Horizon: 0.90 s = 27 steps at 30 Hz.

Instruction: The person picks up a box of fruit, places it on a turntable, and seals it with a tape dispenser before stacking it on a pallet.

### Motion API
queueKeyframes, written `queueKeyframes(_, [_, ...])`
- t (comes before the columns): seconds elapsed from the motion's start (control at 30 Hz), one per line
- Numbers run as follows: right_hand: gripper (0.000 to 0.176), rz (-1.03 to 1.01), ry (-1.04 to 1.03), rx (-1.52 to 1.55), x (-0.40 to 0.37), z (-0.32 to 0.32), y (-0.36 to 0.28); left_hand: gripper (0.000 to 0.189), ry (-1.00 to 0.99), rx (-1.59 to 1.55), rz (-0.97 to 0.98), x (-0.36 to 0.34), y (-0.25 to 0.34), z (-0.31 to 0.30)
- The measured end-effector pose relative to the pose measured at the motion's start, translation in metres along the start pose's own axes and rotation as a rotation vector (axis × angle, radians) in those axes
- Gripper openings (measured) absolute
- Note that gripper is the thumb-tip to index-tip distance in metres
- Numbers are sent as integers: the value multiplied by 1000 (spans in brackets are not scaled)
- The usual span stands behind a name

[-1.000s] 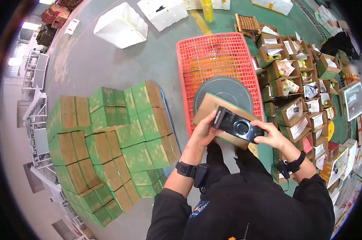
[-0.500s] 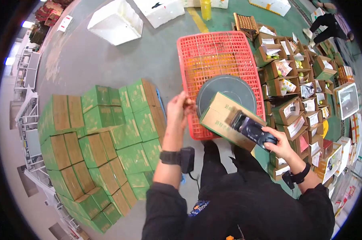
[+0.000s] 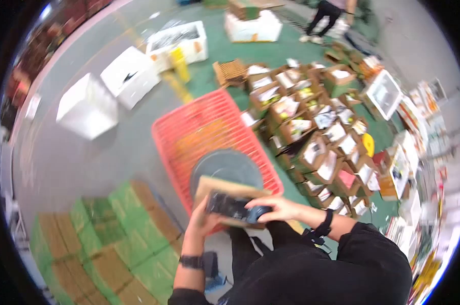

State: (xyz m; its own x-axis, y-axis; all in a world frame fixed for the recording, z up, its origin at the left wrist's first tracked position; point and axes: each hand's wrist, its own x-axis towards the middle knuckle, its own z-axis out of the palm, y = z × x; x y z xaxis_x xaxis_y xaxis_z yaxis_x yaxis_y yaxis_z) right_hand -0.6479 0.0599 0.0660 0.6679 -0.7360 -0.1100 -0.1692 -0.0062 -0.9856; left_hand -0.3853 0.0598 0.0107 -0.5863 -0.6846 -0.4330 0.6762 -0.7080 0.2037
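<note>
A dark handheld device (image 3: pixel 230 205) lies over a cardboard box (image 3: pixel 217 187), which rests at the near side of a round grey lid (image 3: pixel 227 165) on a red plastic crate (image 3: pixel 181 134). My right hand (image 3: pixel 276 208) is wrapped round the device's right end. At the left end of the device, my left hand (image 3: pixel 203 218) is beside or against it; motion blur hides its fingertips, and whether it grips the device or the box edge is unclear.
Stacked green and brown cartons (image 3: pixel 108 244) stand at the lower left. Open boxes (image 3: pixel 296 127) with papers and fruit fill the right. White foam boxes (image 3: pixel 87 107) stand at the upper left. A person (image 3: pixel 326 18) stands at the top right.
The view has turned toward the right. My left hand has come from the crate's left side to the device's left end. My right hand still holds the device.
</note>
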Motion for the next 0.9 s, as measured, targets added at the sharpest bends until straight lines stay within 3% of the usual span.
queueKeyframes(0.17, [45,5,-88,12,-5,6,-1,32,131,-22,-109,-4,-3,-12])
queueKeyframes(0.23, [44,-49,-91,-22,-6,8,0,28,71,-5,-69,-10,-4,-8])
queueKeyframes(0.3, [43,-18,-93,-25,-7,7,0,26,84,280,168,-9,-12,-12])
queueKeyframes(0.4, [44,14,-61,2,-4,5,-1,27,353,-4,-4,2,-4,7])
queueKeyframes(0.43, [44,11,-37,19,-2,4,-6,23,413,125,187,15,-12,-27])
queueKeyframes(0.47, [42,32,-36,22,-2,2,-5,16,512,351,444,11,-1,18])
queueKeyframes(0.5, [43,-12,-19,-83,-4,1,-12,19,320,467,402,11,19,-33])
queueKeyframes(0.53, [46,154,-91,-100,-8,-5,-22,22,452,570,534,-3,37,-27])
queueKeyframes(0.57, [45,196,-66,-83,-13,-7,-21,25,565,682,662,-15,55,-15])
queueKeyframes(0.63, [42,73,0,-135,-15,-8,-20,28,688,703,652,-20,62,-7])
queueKeyframes(0.67, [42,132,-16,-134,-10,-10,-27,31,768,730,622,-20,61,-5])
queueKeyframes(0.77, [42,259,-19,-102,4,-9,-39,30,760,611,594,-24,56,-14])
queueKeyframes(0.83, [40,123,-12,-193,11,-6,-35,28,785,444,611,-24,55,-10])
queueKeyframes(0.9, [40,244,-42,-161,20,-8,-47,24,724,769,583,-18,52,-40])
